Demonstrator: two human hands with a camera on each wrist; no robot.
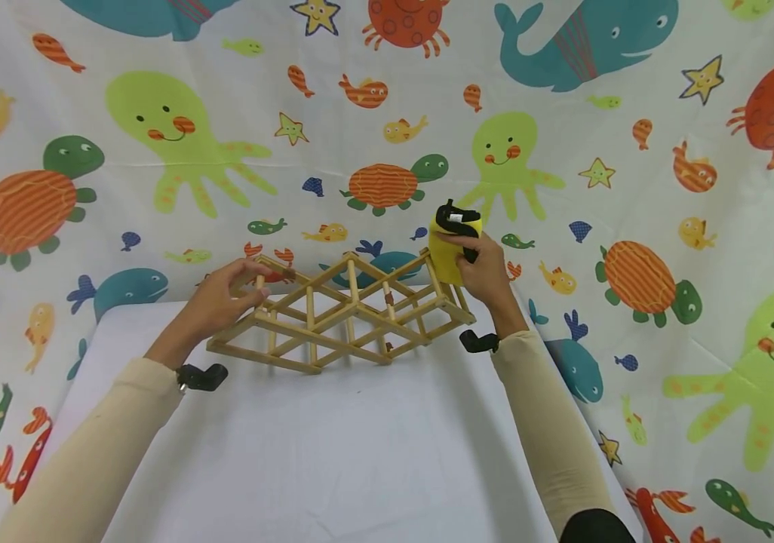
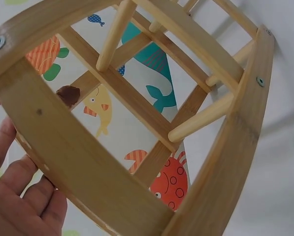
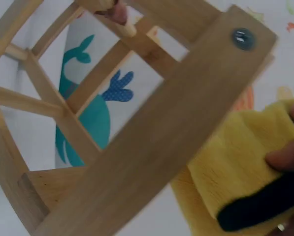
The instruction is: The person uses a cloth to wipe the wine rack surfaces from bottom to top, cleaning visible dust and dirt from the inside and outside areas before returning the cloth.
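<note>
A wooden lattice rack, made of slats joined by round dowels and small metal pins, stands tilted over the white table. My left hand grips its left end; in the left wrist view the fingers lie along the outer edge of a slat. My right hand holds a folded yellow cloth with a black edge against the rack's right end. In the right wrist view the cloth lies right beside the end slat, fingertips pressing into its folds.
A white-covered table lies beneath the rack. Behind and beside it hangs a sheet printed with sea animals. Black wrist-camera mounts sit on both wrists. Reddish-brown patches show on some of the rack's wood.
</note>
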